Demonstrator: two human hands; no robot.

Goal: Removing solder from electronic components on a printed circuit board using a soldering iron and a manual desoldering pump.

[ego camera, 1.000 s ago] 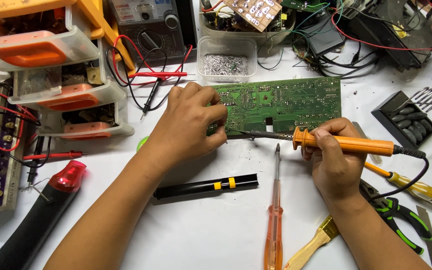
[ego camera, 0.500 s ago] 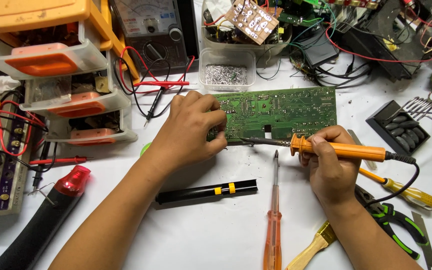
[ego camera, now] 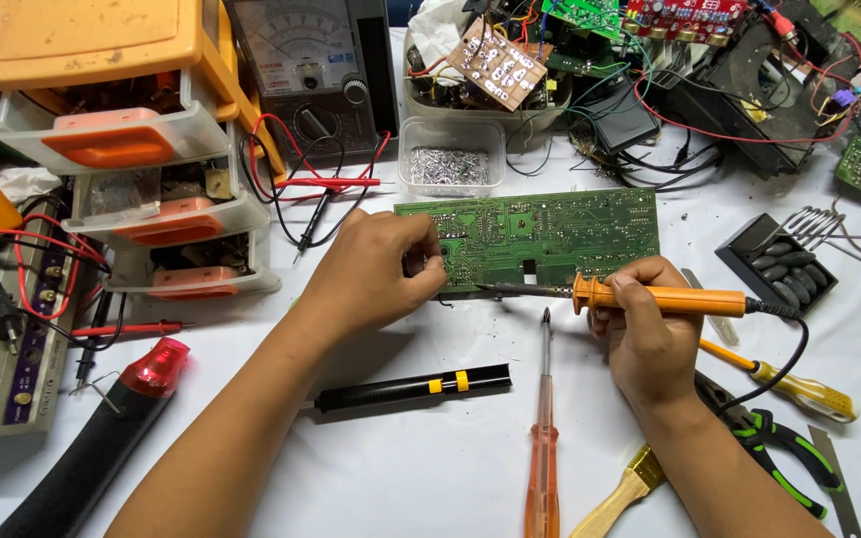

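A green circuit board point(ego camera: 560, 234) lies solder side up on the white table. My left hand point(ego camera: 371, 274) rests on its left end, fingertips pinched at the board's lower left edge. My right hand point(ego camera: 645, 329) grips an orange-handled soldering iron point(ego camera: 665, 298), held level, its dark tip pointing left and touching the board's near edge close to my left fingers. The iron's black cord runs off to the right and down.
A black desoldering pump point(ego camera: 411, 389), an orange screwdriver point(ego camera: 543, 438), a brush point(ego camera: 622, 493), green pliers point(ego camera: 779, 438) and a yellow screwdriver point(ego camera: 789, 384) lie near. Orange drawer unit point(ego camera: 132, 149), multimeter point(ego camera: 316, 70), clear tub of parts point(ego camera: 450, 159) and tangled electronics stand behind.
The view has shifted slightly, so the board and hands sit lower in frame. Both hands keep their grips and the iron tip stays at the board's near edge.
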